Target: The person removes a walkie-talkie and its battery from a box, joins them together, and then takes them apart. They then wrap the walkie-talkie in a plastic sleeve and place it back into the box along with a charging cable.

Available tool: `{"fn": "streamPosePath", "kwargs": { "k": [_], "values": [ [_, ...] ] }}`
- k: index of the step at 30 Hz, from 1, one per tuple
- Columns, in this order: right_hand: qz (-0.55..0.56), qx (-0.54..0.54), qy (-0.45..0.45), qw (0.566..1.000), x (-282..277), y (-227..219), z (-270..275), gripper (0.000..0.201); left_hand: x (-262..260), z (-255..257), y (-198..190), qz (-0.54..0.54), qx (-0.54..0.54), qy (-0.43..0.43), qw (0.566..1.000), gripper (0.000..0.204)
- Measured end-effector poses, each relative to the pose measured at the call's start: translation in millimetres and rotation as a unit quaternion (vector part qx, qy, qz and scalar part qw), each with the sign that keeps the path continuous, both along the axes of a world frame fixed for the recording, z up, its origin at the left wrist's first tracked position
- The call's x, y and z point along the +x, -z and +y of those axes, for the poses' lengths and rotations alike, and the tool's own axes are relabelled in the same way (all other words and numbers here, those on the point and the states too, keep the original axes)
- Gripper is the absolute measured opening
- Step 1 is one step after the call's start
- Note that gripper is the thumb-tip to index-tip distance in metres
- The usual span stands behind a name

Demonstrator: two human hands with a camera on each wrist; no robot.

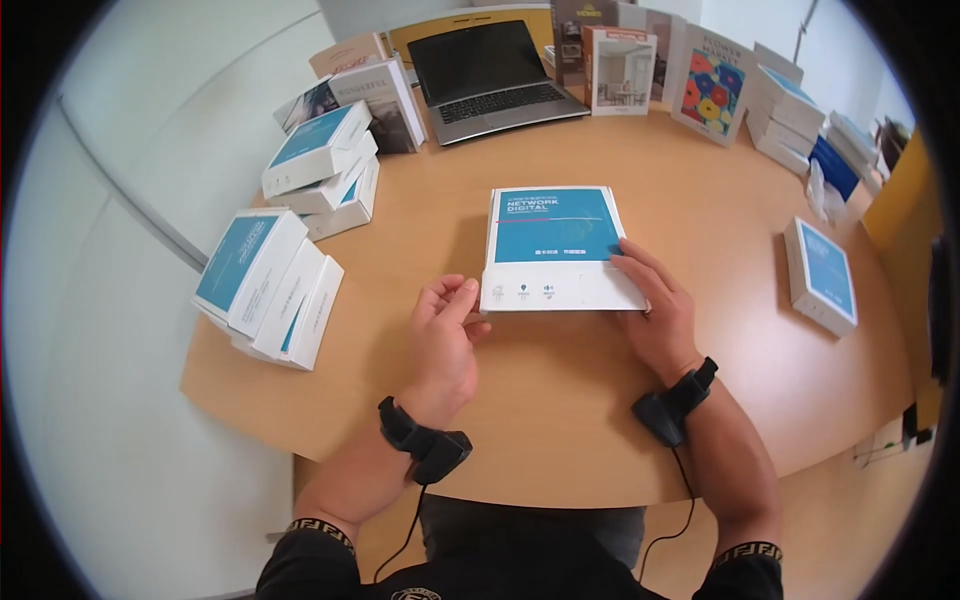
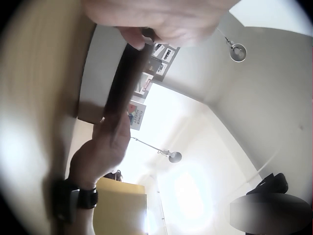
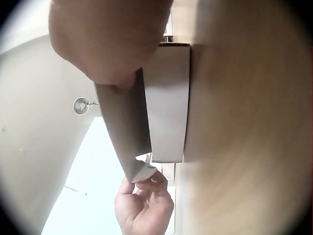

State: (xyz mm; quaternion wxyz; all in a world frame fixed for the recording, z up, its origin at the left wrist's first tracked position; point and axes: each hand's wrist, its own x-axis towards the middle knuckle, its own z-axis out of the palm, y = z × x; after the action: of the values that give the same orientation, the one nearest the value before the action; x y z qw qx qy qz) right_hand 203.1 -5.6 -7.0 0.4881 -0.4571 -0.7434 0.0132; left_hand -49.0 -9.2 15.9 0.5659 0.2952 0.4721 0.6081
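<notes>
A white and teal cardboard box (image 1: 557, 228) lies in front of me, its printed lid (image 3: 115, 125) tipped up at the near edge. A dark gap shows between the lid and the box's white front wall (image 3: 167, 105) in the right wrist view. My left hand (image 1: 446, 335) pinches the small side flap (image 3: 144, 172) at the lid's near left corner, thumb on top. At the near right corner, my right hand (image 1: 662, 318) grips the lid's edge, fingers over the top and thumb underneath. The inside of the box is hidden.
Stacked similar boxes (image 1: 270, 280) stand at the left, with another stack (image 1: 320, 165) behind. One more box (image 1: 823, 275) lies at the right. An open laptop (image 1: 490, 85) sits at the back, near upright books (image 1: 710, 85) and a white box stack (image 1: 785, 115).
</notes>
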Motion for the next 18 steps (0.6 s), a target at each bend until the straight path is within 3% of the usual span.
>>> {"fn": "streamPosePath", "kwargs": {
  "k": [4,7,9,10,11,12,13,15,18],
  "values": [
    [0.006,0.091,0.029,0.995,4,-12,3,0.036,-5,4,12,-0.017,0.038,-0.007,0.999,0.014],
    [-0.012,0.138,0.047,0.989,0,-35,5,0.023,-5,9,28,0.035,0.092,0.015,0.995,0.016],
    [-0.016,0.175,0.039,0.984,-3,-48,14,0.016,-3,10,29,0.190,0.121,0.038,0.974,0.020],
    [0.045,0.129,0.067,0.988,-7,-57,15,0.013,-3,12,29,0.183,0.122,0.031,0.975,0.020],
    [0.108,0.079,0.095,0.986,-9,-63,17,0.011,-3,14,31,0.258,0.163,0.035,0.951,0.022],
    [0.110,0.067,0.102,0.987,-5,-68,26,0.020,-4,15,32,0.334,0.202,0.041,0.920,0.024],
    [0.105,0.067,0.099,0.987,-9,-76,34,0.020,-4,15,33,0.329,0.202,0.038,0.922,0.024],
    [0.254,0.060,0.045,0.964,-16,-94,52,0.036,-4,13,33,0.355,0.184,0.067,0.914,0.026],
    [0.277,0.082,-0.039,0.957,-10,-94,79,0.050,-2,12,33,0.396,0.188,0.057,0.897,0.030]
  ]
}}
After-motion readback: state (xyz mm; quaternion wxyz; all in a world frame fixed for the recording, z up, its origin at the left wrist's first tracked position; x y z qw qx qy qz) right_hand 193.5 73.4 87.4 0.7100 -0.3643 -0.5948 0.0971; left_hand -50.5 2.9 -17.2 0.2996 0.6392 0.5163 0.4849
